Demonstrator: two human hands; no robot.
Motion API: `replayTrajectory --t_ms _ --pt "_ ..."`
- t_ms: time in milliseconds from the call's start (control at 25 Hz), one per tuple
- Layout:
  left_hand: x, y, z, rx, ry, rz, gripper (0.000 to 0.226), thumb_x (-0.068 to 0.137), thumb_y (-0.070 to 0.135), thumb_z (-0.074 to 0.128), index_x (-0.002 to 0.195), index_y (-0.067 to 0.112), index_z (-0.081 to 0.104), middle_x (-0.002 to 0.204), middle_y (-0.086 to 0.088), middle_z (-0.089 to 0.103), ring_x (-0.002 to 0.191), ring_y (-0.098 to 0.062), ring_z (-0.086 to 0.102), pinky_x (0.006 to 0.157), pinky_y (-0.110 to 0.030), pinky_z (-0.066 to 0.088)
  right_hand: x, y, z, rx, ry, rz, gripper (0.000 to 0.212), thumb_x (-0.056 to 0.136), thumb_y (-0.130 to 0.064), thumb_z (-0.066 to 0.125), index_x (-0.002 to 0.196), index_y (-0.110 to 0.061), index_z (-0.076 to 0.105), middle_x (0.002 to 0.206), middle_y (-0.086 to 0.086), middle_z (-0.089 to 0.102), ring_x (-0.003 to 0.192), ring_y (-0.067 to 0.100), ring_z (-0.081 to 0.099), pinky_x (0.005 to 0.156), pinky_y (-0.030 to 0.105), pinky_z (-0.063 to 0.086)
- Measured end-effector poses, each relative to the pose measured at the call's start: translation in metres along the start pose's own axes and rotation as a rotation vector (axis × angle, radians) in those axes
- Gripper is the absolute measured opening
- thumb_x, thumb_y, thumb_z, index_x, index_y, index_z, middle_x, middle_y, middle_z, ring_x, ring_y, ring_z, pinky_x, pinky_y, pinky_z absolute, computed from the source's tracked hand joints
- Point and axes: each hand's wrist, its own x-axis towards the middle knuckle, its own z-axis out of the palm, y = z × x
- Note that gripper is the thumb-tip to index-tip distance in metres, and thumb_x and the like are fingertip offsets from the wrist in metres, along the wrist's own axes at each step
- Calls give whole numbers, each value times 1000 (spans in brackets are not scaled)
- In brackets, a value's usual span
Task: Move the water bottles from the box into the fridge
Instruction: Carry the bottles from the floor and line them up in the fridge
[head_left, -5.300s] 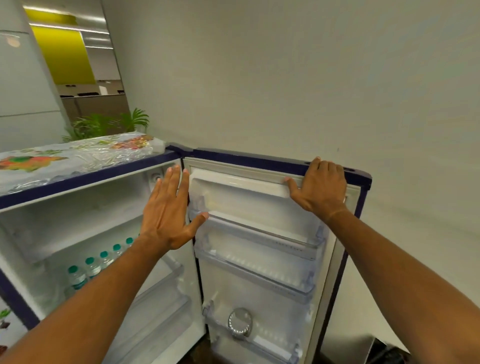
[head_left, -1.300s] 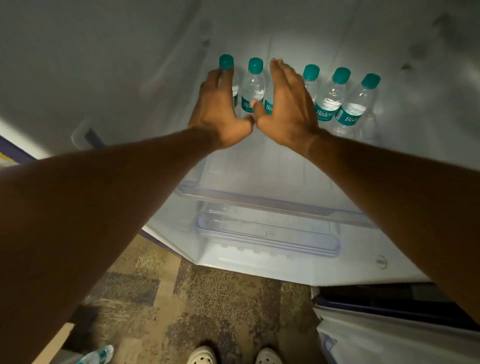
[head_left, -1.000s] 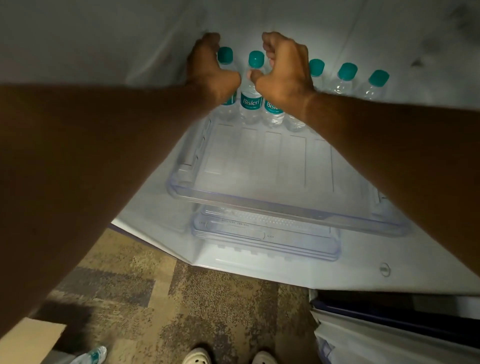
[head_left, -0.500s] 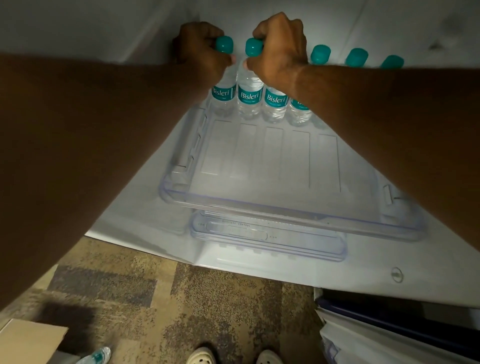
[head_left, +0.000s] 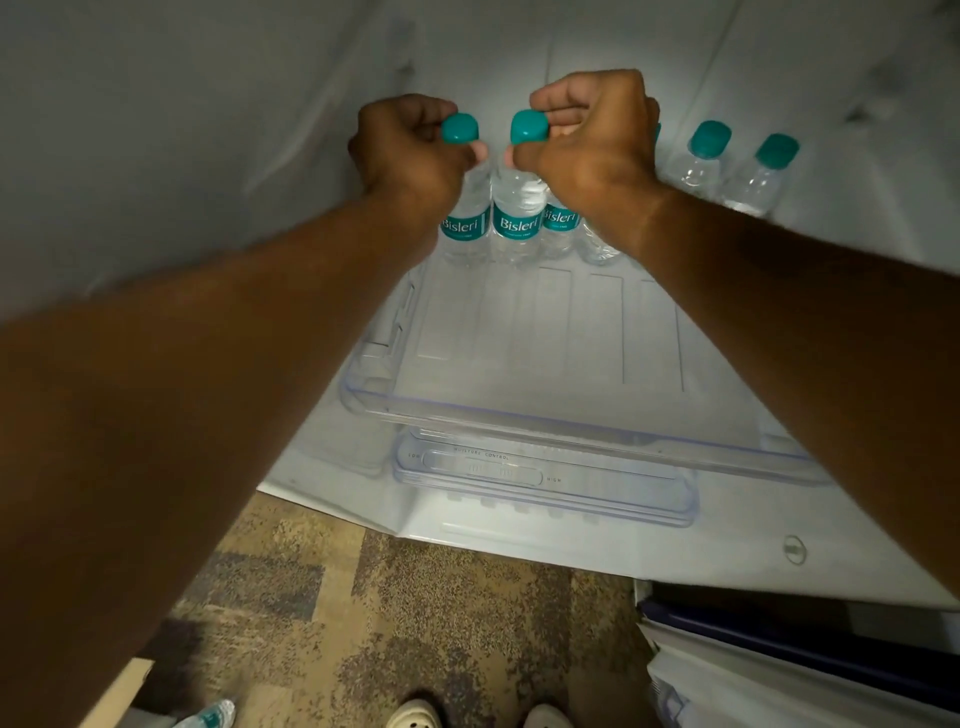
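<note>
Several small clear water bottles with teal caps stand in a row at the back of a clear fridge shelf (head_left: 571, 410). My left hand (head_left: 405, 150) grips the neck of the leftmost bottle (head_left: 465, 223). My right hand (head_left: 592, 135) grips the neck of the second bottle (head_left: 514, 218), its fingers curled just under the teal cap. Two more bottles (head_left: 698, 161) stand free at the right of the row. Others in the middle are partly hidden behind my right wrist.
Below the shelf is a clear crisper cover (head_left: 545, 478) with a moisture slider. The open fridge door's edge (head_left: 805, 649) shows at the lower right. A cardboard box corner (head_left: 117, 691) with a bottle (head_left: 208, 717) in it lies at the lower left on patterned carpet, near my shoes.
Both hands reached into the fridge from flat and open, then curled around the necks of the two leftmost bottles. The view has dipped lower and closer to the shelf.
</note>
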Motion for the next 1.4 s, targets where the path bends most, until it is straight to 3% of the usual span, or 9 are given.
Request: replayTrajectory --t_ms 160,320,560,720,920,1040,1240,1400 --pt "-32 11 -16 -24 -41 -36 32 67 0 84 94 10 70 92 -2 71 78 -9 66 74 -16 57 -29 -3 -22 115 -63 42 54 65 -14 90 114 -8 68 104 0 72 87 5 69 78 16 57" --pt "-62 12 -39 -18 -140 -67 30 69 -3 82 93 10 69 91 -1 71 76 -7 65 65 -11 52 -61 0 -37 178 -144 101 52 63 -12 90 111 -9 70 100 -2 73 83 4 70 73 13 55" --pt "-83 8 -66 98 -236 -137 27 71 -5 80 92 9 70 95 -4 71 78 -10 67 70 -15 57 -105 7 -37 233 -234 156 50 60 -6 91 106 -9 72 97 0 74 81 4 71 75 14 55" --pt "-92 10 -75 155 -220 -137 26 73 -6 77 88 13 68 92 -2 69 73 -8 65 66 -11 56 -117 0 -31 227 -276 138 50 62 -9 91 107 -10 72 100 0 74 85 5 71 77 15 56" --pt "-94 10 -85 238 -183 -150 26 75 -2 78 86 19 67 97 -2 70 76 -9 66 81 -20 57 -120 -11 -24 226 -287 110 48 62 -9 90 107 -9 72 98 0 73 83 5 71 77 16 56" --pt "-99 9 -89 246 -172 -156 25 75 -1 79 88 16 67 95 -2 69 72 -8 65 80 -17 56 -121 -13 -23 199 -295 101 49 63 -10 90 108 -8 71 102 3 73 85 7 71 78 18 57" --pt "-105 6 -95 277 -134 -159 26 73 2 81 90 15 66 98 -1 69 85 -12 67 85 -21 56 -132 -11 -20 164 -284 88 48 64 -13 90 108 -8 71 104 4 73 87 9 71 81 22 58" --pt "-107 8 -96 345 -141 -148 29 72 8 83 96 15 69 97 2 69 85 -11 67 82 -17 55 -138 -12 -16 126 -240 61 47 64 -18 91 106 -9 72 100 2 73 83 7 70 78 16 57"
